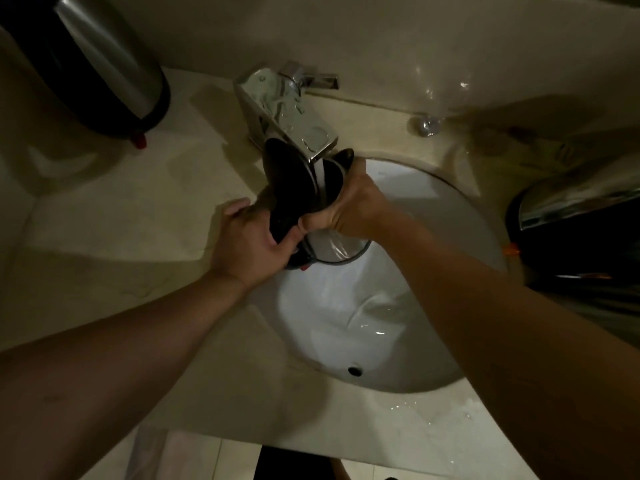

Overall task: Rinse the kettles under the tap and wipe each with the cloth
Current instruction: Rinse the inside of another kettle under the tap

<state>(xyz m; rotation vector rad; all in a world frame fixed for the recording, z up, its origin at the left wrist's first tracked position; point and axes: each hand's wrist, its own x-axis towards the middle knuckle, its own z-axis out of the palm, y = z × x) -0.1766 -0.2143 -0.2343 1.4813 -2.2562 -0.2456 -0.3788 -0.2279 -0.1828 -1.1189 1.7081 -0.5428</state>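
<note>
- Kettle in hand (332, 249): steel body with black lid and trim, tilted over the basin (398, 299) just below the tap, at the centre of the view. Lid (289, 171) hinged up at 11 o'clock of the mouth.
- Tap (287, 112): chrome, square spout, at 12 o'clock of the basin. A stream of water (321, 178) falls from it into the open kettle mouth.
- Left hand (249, 242): fingers curled round the black handle (282, 220) on the kettle's 9 o'clock side, gripping it.
- Right hand (349, 206): wrapped over the kettle's rim and upper wall from the 3 o'clock side, fingers closed on it.
- Second kettle (100, 67): steel and black, standing on the surface (121, 216) at 10 o'clock, well apart from the basin.
- Third kettle (581, 237): steel and black, at 3 o'clock beside the basin, partly cut by the frame edge.
- Basin: white, oval, wet, with an overflow hole (355, 371) at 6 o'clock.
- Surface: pale stone, water drops at 5 o'clock.
- Small chrome fitting (427, 125) at 1 o'clock.
</note>
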